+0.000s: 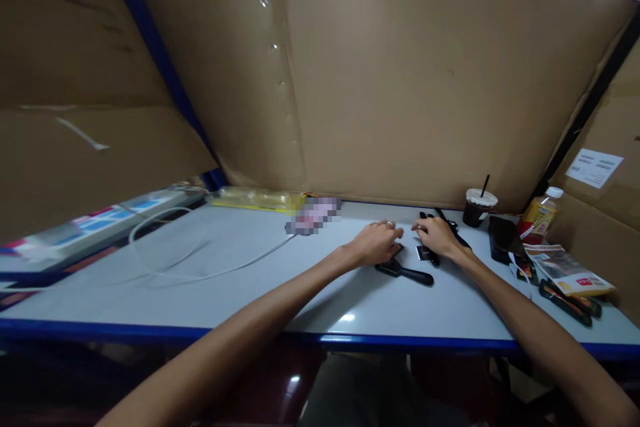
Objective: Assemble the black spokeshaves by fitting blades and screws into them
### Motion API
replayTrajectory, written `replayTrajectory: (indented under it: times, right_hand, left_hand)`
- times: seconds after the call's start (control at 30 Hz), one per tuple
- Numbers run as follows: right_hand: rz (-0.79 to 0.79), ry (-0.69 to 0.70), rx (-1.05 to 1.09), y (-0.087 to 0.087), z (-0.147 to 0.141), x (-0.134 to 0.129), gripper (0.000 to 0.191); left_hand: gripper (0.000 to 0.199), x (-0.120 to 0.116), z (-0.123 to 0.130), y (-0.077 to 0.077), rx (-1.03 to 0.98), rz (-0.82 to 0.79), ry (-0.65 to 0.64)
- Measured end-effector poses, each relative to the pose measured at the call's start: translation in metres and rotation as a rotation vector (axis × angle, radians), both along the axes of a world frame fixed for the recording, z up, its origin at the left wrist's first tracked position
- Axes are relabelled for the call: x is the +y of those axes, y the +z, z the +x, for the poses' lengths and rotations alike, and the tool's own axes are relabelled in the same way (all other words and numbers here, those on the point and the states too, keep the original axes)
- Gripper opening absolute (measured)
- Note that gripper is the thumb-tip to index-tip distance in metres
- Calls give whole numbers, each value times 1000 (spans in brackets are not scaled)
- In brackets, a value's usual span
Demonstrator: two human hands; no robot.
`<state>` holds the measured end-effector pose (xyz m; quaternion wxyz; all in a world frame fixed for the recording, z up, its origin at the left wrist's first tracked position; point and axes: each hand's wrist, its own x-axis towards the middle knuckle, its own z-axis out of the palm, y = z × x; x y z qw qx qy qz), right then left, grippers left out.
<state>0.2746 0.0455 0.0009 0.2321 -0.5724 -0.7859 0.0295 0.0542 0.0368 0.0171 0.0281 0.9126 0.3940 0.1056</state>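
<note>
My left hand is curled over the head end of a black long-handled tool, which lies flat on the table. Its fingers are bent together, and whatever lies under them is hidden. Just to the right, my right hand has its thumb and fingertips pinched, with a tiny shiny spot at the tips too small to name. Beneath and beside that hand are thin black items, partly covered by it. A small black-and-white card-like piece lies between the two hands.
At the right stand a lidded drink cup and a bottle, near a black case, a plastic packet and dark-handled tools. A white cable crosses the left. Cardboard walls the back of the white table.
</note>
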Motion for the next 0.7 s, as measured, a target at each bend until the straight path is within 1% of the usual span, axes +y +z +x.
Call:
replayTrajectory:
  times: [0.03, 0.07, 0.13, 0.17, 0.23, 0.27, 0.33, 0.4, 0.47, 0.53, 0.6, 0.7]
  right_hand:
    - [-2, -14, -22, 1, 1, -1, 31]
    - [-3, -32, -41, 2, 2, -1, 32]
    - [-2, -70, -70, 3, 3, -1, 33]
    - [-2, -86, -81, 3, 3, -1, 33]
    - [1, -108, -98, 2, 3, -2, 33]
    - [6, -115, -102, 2, 2, -2, 33]
    - [18, -120, -101, 0, -2, -4, 32]
    - [31, -97, -93, -3, -8, -8, 30]
    - [38, -24, -82, -7, -16, -12, 26]
    - [25, 78, -91, -13, -22, -16, 25]
    - [-3, 150, -115, -17, -26, -18, 31]
    - [-26, 162, -117, -23, -27, -18, 43]
  left_hand:
    - [34, 0, 7, 0, -7, 4, -87]
    - [37, 0, 13, -1, -36, 8, -214]
    - [38, 0, 21, -5, -92, -23, -399]
    - [37, 0, 23, -8, -101, -46, -448]
    - [39, 3, 21, -14, -128, -57, -467]
    - [39, 5, 18, -17, -136, -68, -464]
    - [33, 11, 7, -20, -167, -82, -430]
    - [30, 16, -6, -23, -205, -89, -401]
    - [27, 19, -19, -26, -237, -77, -357]
    - [25, 21, -28, -29, -239, -32, -287]
    - [25, 23, -33, -32, -228, 15, -212]
    - [31, 29, -36, -36, -269, -2, -120]
